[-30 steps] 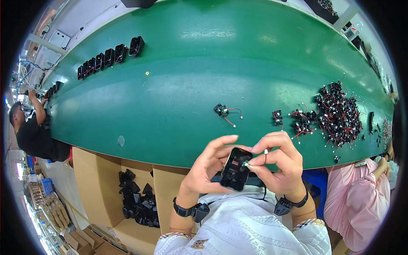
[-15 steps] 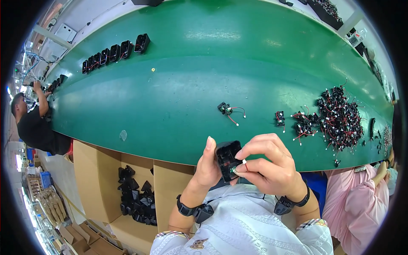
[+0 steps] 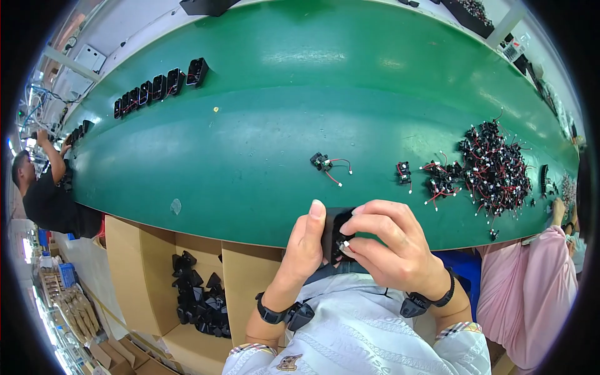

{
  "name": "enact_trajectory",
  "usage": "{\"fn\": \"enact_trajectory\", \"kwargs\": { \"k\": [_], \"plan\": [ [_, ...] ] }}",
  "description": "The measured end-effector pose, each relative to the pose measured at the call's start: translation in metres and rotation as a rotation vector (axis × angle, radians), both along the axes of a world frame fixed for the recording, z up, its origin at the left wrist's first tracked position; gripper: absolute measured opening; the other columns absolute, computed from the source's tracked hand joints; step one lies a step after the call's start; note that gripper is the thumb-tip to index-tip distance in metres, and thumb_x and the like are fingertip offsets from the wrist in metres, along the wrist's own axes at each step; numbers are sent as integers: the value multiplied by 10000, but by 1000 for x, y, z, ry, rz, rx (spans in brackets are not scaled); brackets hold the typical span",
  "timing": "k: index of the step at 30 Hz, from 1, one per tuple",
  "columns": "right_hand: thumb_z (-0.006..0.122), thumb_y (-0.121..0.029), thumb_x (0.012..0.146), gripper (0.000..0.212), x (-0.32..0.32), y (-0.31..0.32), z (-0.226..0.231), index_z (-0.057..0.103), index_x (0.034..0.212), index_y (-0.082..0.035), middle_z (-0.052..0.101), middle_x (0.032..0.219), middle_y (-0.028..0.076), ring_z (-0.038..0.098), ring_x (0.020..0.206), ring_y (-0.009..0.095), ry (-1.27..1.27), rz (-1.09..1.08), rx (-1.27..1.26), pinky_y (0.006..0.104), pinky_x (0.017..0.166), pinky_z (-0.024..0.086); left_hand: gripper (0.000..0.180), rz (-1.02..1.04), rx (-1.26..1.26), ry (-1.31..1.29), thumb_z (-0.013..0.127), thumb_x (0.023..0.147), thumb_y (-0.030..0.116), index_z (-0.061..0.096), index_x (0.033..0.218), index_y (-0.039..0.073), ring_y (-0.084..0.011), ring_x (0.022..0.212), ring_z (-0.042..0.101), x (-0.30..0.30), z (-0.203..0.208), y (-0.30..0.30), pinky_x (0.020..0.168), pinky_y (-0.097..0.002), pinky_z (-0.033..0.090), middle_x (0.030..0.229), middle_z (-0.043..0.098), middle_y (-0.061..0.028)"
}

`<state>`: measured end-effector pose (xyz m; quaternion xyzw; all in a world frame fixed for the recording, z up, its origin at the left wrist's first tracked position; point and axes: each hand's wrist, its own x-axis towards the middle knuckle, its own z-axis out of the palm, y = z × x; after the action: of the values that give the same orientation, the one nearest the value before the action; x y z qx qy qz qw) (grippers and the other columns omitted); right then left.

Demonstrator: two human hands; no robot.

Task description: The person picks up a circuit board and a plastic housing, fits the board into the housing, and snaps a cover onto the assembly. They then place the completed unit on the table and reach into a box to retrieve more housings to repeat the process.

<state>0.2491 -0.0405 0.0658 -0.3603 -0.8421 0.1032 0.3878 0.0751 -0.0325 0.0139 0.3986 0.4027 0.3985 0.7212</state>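
Left hand [image 3: 304, 245] grips black plastic housing [image 3: 329, 230], right hand [image 3: 392, 250] pinches white plug [image 3: 344, 244]; wired black housings [image 3: 159, 86] upper left, red-wired black modules [image 3: 495, 167] loose right!

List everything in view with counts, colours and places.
Table: one, green, centre
Wired part pile: many, black and red, right
Smaller cluster: several, black and red, beside pile
Lone parts: two, black and red, left of cluster
Casing row: about seven, black, upper left
Cardboard box: one, brown, lower left
Box pieces: many, black, inside it
Coworker: one, black clothes, far left
Person beside: one, pink clothes, right
Held casing: one, black, between hands
Left hand: one, bare, holding casing
Right hand: one, bare, at casing
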Motion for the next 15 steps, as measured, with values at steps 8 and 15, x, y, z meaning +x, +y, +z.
{"fn": "enact_trajectory", "kwargs": {
  "k": [8,15],
  "plan": [
    [811,-37,616,229,3,-5,-1,656,784,-46,653,1071,56,628,1026,297,-17,-36,-50,402,811,513,758,2,42,63,221,1074,587,664,816,28,-68,486,526,3,-5,0,421,-223,389,604,584,-6],
    [811,-25,647,218,6,-7,8,640,780,-41,652,1043,53,625,1026,298,-95,-108,-128,412,814,512,719,13,186,146,245,1090,534,641,800,9,-80,549,527,9,-15,6,467,-247,381,613,564,1]
  ]
}}
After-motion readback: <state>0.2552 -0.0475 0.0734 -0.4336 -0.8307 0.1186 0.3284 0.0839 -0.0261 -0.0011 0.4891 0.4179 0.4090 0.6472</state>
